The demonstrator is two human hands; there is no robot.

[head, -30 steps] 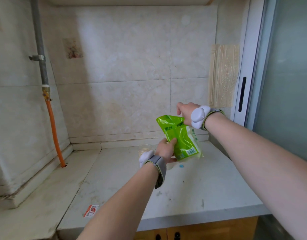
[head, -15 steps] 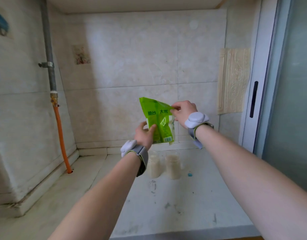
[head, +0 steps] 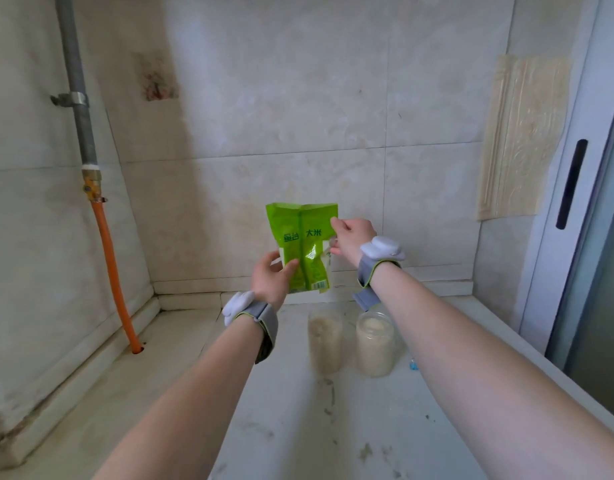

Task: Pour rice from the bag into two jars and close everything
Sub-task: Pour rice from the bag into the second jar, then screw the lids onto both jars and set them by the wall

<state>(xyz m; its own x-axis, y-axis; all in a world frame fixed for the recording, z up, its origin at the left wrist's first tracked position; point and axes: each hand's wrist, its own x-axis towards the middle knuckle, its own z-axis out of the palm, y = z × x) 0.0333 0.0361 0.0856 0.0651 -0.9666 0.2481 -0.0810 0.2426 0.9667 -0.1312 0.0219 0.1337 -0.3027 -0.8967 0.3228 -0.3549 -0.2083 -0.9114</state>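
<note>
The green rice bag is held upright above two jars, pinched by the left hand at seven o'clock and the right hand at three. It is judged limp, light and slippery; edges are best gripped.

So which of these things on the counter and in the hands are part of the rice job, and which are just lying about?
Part of the job:
- green rice bag, held up by the left hand and right hand
- left jar and right jar, both holding rice

Just lying about:
- small blue thing beside the right jar
- orange hose and grey pipe
</note>
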